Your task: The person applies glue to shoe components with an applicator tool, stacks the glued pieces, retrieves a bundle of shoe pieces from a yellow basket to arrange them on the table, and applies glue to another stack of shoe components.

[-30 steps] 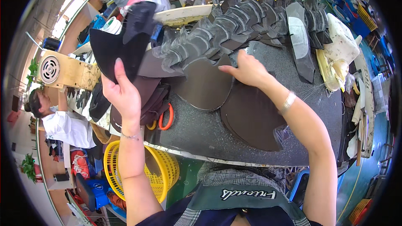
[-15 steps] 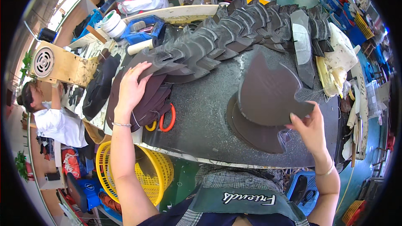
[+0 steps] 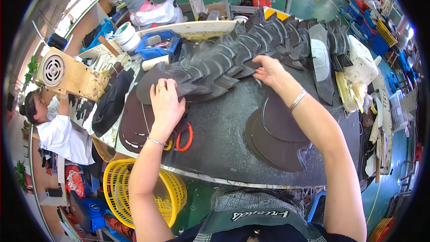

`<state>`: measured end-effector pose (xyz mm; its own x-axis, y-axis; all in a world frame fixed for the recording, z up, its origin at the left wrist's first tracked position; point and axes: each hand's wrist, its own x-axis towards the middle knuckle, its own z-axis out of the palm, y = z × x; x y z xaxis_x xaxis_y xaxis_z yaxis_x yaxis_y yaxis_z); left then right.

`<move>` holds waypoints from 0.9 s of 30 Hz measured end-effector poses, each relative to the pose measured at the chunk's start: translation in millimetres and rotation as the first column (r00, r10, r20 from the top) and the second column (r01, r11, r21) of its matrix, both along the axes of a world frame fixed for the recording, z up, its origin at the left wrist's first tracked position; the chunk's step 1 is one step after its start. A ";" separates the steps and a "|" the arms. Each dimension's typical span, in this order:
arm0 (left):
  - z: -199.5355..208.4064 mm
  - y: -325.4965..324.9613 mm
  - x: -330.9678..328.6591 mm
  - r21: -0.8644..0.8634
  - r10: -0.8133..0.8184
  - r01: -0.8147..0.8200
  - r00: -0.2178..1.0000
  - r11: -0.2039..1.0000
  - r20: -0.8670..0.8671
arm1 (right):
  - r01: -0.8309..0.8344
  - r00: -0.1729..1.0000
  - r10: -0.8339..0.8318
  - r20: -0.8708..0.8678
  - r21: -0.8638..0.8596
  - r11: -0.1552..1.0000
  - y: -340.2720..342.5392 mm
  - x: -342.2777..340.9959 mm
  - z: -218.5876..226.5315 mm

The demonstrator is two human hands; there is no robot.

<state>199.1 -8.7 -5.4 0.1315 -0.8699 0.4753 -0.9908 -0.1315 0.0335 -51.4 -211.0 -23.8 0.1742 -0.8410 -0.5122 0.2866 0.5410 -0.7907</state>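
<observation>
A long row of overlapping dark, curved cut pieces (image 3: 210, 71) with notched edges runs across the table. At its left end my left hand (image 3: 168, 103) rests on the dark pieces, fingers bent and thumb apart. My right hand (image 3: 271, 71) is at the near edge of the row's middle, thumb and fingers apart around the edge of a piece; I cannot make out a firm hold. Below the right forearm lies a small pile of similar rounded pieces (image 3: 275, 145). Another dark stack (image 3: 134, 123) lies under and beside my left hand, next to scissors with orange and yellow handles (image 3: 184, 137).
A yellow basket (image 3: 179, 188) stands below the table's left front edge. A blue bin (image 3: 156, 45), white tub (image 3: 127, 36) and roll (image 3: 155, 62) are at the back left. White and yellowish bundles (image 3: 358, 62) lie at the right. Two people sit beyond, left and back.
My right hand has let go of a dark piece over the right pile and moved up and left to the row. My left hand has shifted slightly toward the right and nearer.
</observation>
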 end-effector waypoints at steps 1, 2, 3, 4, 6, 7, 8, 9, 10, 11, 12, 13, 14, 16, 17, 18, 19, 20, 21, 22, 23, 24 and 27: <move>0.5 -1.2 1.1 -0.027 -0.003 0.002 1.000 1.000 -0.014 | -0.025 0.996 0.028 0.085 -0.031 0.999 0.8 6.4 -6.2; 1.5 -1.1 4.6 -0.027 0.006 -0.006 1.000 1.000 -0.012 | -0.125 0.980 0.134 0.147 -0.069 0.990 3.5 11.2 -8.1; 4.6 -0.3 8.0 -0.043 0.014 -0.020 0.990 0.999 -0.138 | -0.137 0.978 0.146 0.148 -0.068 0.988 11.0 18.0 0.6; 7.3 -0.4 10.9 -0.059 0.018 -0.034 0.965 0.998 -0.263 | -0.161 0.970 0.174 0.168 -0.085 0.983 16.9 23.9 9.9; 11.9 -3.9 13.1 -0.093 0.006 -0.030 0.967 0.995 -0.255 | -0.176 0.971 0.186 0.148 -0.079 0.981 29.7 34.2 27.7; 12.5 -4.7 13.0 -0.128 -0.012 -0.020 0.969 0.992 -0.245 | -0.178 0.971 0.187 0.147 -0.075 0.981 34.2 39.8 25.0; 13.4 -6.3 10.2 -0.107 -0.001 -0.023 0.976 0.994 -0.220 | -0.272 0.926 0.285 0.249 -0.085 0.959 37.4 44.3 22.1; 12.3 -9.4 6.9 -0.110 -0.004 -0.021 0.976 0.994 -0.219 | -0.359 0.861 0.373 0.345 -0.106 0.927 37.7 49.0 17.9; 9.7 -12.8 4.0 -0.117 -0.005 -0.012 0.989 0.993 -0.148 | -0.323 0.897 0.328 0.296 -0.067 0.944 33.1 59.6 2.9; 7.9 -14.0 2.3 -0.121 -0.001 -0.008 0.997 0.993 -0.075 | -0.278 0.913 0.280 0.298 -0.050 0.959 36.7 69.4 1.8; 8.4 -16.2 0.8 -0.053 0.041 -0.048 0.992 0.997 -0.122 | -0.216 0.931 0.218 0.292 -0.042 0.976 39.2 77.2 1.7; 9.7 -17.8 0.5 -0.054 0.042 -0.049 0.992 0.997 -0.122 | -0.151 0.946 0.154 0.286 -0.034 0.988 40.3 81.5 2.5; 10.7 -17.8 2.2 -0.103 0.016 -0.045 0.965 0.994 -0.263 | -0.157 0.944 0.160 0.287 -0.034 0.987 41.3 82.4 6.6; 9.9 -17.2 9.6 -0.215 -0.072 -0.028 0.894 0.976 -0.441 | -0.137 0.897 0.131 0.422 -0.016 0.990 39.9 77.8 16.1; 10.6 -17.1 10.5 -0.214 -0.068 -0.032 0.894 0.976 -0.443 | -0.151 0.872 0.156 0.463 -0.047 0.987 36.5 69.5 17.5; 11.4 -17.0 12.1 -0.260 -0.133 -0.001 0.857 0.966 -0.498 | -0.133 0.863 0.140 0.485 -0.049 0.990 39.8 63.9 29.2; 12.5 -16.8 13.8 -0.307 -0.198 0.025 0.813 0.951 -0.547 | -0.116 0.853 0.125 0.506 -0.049 0.992 43.3 59.8 40.3; 15.5 -20.4 10.5 -0.339 -0.240 0.062 0.824 0.939 -0.513 | -0.116 0.841 0.114 0.529 -0.030 0.993 38.3 55.1 43.0; 17.6 -21.5 6.5 -0.339 -0.243 0.066 0.823 0.938 -0.513 | -0.112 0.842 0.111 0.529 -0.030 0.993 36.1 54.4 44.0; 19.8 -22.1 2.4 -0.328 -0.269 0.108 0.824 0.938 -0.498 | -0.097 0.826 0.094 0.556 -0.023 0.995 34.4 54.1 44.0; 21.6 -23.7 -1.6 -0.317 -0.296 0.151 0.823 0.936 -0.484 | -0.082 0.809 0.077 0.583 -0.017 0.996 31.4 54.2 42.1; 25.6 -19.2 -8.3 -0.211 -0.236 0.166 0.898 0.963 -0.373 | -0.090 0.819 0.088 0.567 -0.023 0.996 28.0 55.6 35.1; 4.8 -19.3 -2.2 -0.163 -0.084 0.106 0.987 0.981 0.135 | -0.120 0.863 0.126 0.490 -0.043 0.992 33.3 61.0 23.5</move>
<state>196.9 -28.0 -0.6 -0.0192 -0.7810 0.6242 -0.9960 -0.0395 -0.0801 9.7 -177.7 -0.3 0.5028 -0.8011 -0.3246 0.5706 0.5897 -0.5715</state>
